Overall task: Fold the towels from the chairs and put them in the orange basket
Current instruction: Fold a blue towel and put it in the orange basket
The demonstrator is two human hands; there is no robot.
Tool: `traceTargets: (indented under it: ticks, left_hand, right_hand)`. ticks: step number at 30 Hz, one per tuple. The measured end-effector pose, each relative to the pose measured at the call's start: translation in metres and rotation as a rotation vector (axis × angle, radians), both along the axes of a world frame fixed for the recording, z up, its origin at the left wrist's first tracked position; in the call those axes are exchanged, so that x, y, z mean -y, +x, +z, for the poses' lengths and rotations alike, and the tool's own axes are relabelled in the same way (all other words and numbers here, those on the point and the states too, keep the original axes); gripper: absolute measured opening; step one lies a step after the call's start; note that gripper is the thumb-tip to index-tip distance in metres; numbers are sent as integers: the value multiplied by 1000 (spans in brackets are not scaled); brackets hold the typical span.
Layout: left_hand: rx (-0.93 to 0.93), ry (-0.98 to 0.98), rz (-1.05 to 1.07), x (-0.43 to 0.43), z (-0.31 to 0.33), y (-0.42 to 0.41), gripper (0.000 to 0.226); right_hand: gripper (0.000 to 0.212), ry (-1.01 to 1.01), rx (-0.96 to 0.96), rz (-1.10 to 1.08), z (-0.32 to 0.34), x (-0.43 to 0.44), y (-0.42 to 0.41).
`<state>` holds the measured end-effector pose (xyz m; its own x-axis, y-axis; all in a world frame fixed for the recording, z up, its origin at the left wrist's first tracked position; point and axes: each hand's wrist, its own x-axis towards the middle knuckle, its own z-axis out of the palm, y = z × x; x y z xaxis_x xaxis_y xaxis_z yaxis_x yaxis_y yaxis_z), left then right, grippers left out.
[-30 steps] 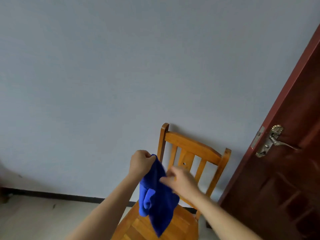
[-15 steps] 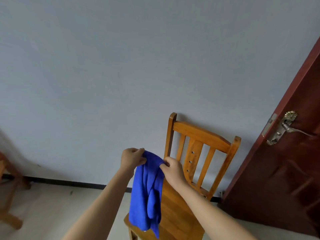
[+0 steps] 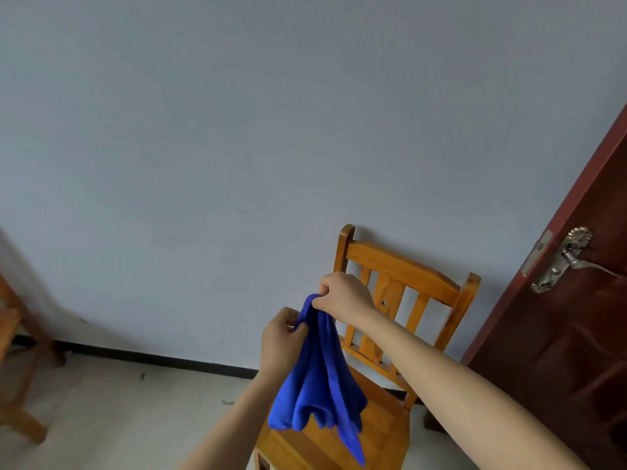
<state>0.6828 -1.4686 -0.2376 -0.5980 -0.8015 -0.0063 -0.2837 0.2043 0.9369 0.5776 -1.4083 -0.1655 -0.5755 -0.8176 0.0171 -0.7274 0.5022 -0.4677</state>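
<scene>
Blue towel (image 3: 319, 381) is hanging bunched in mid-air over the seat of the wooden chair (image 3: 402, 266), which is standing against the far wall (image 3: 237, 157). Right hand (image 3: 344, 296) is pinching its top edge with curled fingers. Left hand (image 3: 281, 339), just lower and to the left, is gripping the adjoining edge. Dark red door (image 3: 559, 351) is standing at the right.

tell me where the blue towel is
In the head view, the blue towel hangs bunched at lower centre, pinched at its top by the left hand and right hand, in front of the wooden chair.
</scene>
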Motion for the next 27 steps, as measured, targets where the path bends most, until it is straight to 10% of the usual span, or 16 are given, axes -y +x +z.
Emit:
traceTargets:
  ticks: [18, 23, 27]
  left_hand:
    - [386, -197, 438, 71, -52, 60, 25]
    - [130, -74, 184, 68, -39, 59, 17]
    - [121, -89, -87, 53, -14, 37, 33]
  right_hand:
    - [22, -197, 56, -437, -35, -63, -60]
    - [8, -96, 199, -486, -57, -61, -77]
    - [56, 110, 308, -130, -72, -49, -48]
